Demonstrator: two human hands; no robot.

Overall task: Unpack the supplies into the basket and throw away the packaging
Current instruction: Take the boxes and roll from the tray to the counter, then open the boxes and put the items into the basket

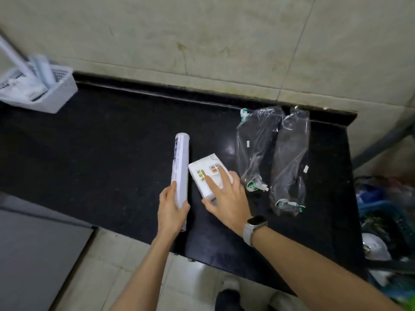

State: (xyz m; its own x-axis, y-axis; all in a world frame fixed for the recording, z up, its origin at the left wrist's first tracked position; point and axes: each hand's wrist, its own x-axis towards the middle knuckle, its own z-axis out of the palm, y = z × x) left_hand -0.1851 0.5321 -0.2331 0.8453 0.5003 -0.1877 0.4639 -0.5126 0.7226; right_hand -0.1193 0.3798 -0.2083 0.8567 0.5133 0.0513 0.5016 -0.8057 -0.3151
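My left hand (173, 212) grips the near end of a long white roll (180, 166) that points away from me over the black counter (101, 153). Just right of it lies a white tissue pack (205, 176) with green print. My right hand (226, 196), a watch on its wrist, rests flat on that pack with fingers spread. Two empty clear plastic wrappers (256, 149) (290, 164) lie side by side further right. The white mesh basket (60, 90) stands at the far left of the counter with rolls and packs inside.
A tiled wall runs behind the counter. A waste bin (386, 218) with bags and rubbish sits past the counter's right end. A grey appliance top (40, 254) is at lower left. My shoes show on the floor tiles below.
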